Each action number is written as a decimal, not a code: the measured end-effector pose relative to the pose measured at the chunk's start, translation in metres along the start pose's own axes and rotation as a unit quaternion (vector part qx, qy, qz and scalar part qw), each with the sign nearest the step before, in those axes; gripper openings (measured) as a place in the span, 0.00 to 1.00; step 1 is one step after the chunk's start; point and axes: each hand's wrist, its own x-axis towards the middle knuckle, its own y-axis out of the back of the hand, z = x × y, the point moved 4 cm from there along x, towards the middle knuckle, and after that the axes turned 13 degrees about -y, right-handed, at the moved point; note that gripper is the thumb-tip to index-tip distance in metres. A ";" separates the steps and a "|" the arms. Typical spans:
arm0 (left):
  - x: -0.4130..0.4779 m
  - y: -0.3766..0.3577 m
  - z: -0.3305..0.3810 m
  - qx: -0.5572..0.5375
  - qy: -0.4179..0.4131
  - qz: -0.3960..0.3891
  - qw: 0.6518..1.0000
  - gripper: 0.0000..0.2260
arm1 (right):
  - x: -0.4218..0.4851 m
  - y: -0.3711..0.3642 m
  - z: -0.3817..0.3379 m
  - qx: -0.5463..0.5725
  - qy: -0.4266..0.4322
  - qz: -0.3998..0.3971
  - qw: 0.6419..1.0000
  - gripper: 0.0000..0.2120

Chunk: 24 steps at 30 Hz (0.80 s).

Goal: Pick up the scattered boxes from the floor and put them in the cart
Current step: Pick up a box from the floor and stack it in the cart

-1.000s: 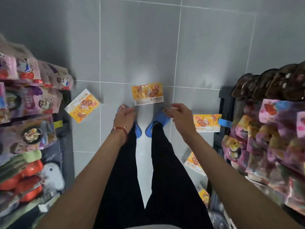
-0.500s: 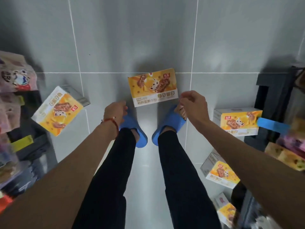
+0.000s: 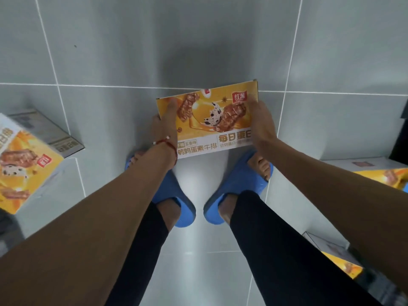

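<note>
A flat yellow snack box (image 3: 209,120) with printed meat bars lies on the grey tile floor just ahead of my blue slippers. My left hand (image 3: 164,129) grips its left edge, thumb on the top face and fingers over the side. My right hand (image 3: 261,124) holds the right edge in the same way. A second yellow box (image 3: 24,166) lies on the floor at the left. A third box (image 3: 375,173) sits at the right edge, partly hidden by my right arm. A fourth (image 3: 340,261) shows at the lower right. No cart is in view.
Grey floor tiles (image 3: 154,40) stretch ahead of the box. My legs in black trousers and blue slippers (image 3: 183,208) stand close behind it. A dark shelf base (image 3: 404,115) shows at the right edge.
I have bent lower, so the box looks much larger. Both hands went from hovering near my feet to taking hold of the middle box by its two side edges.
</note>
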 end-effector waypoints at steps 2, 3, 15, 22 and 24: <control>-0.004 -0.003 0.001 0.009 -0.017 0.016 1.000 0.32 | 0.006 -0.006 0.003 0.000 0.003 -0.005 1.000 0.22; -0.003 -0.004 -0.001 0.007 -0.029 0.020 0.999 0.31 | 0.007 -0.006 0.005 0.001 0.001 -0.011 1.000 0.23; -0.094 0.048 0.032 -0.035 -0.018 0.028 0.999 0.22 | -0.104 0.012 -0.009 0.051 -0.042 -0.046 0.997 0.20; -0.204 0.094 0.074 -0.075 -0.013 0.052 0.996 0.44 | -0.229 0.050 -0.059 0.031 -0.036 -0.026 0.999 0.23; -0.230 0.107 0.088 -0.090 -0.010 0.044 0.995 0.48 | -0.268 0.063 -0.075 0.034 -0.034 -0.022 0.999 0.24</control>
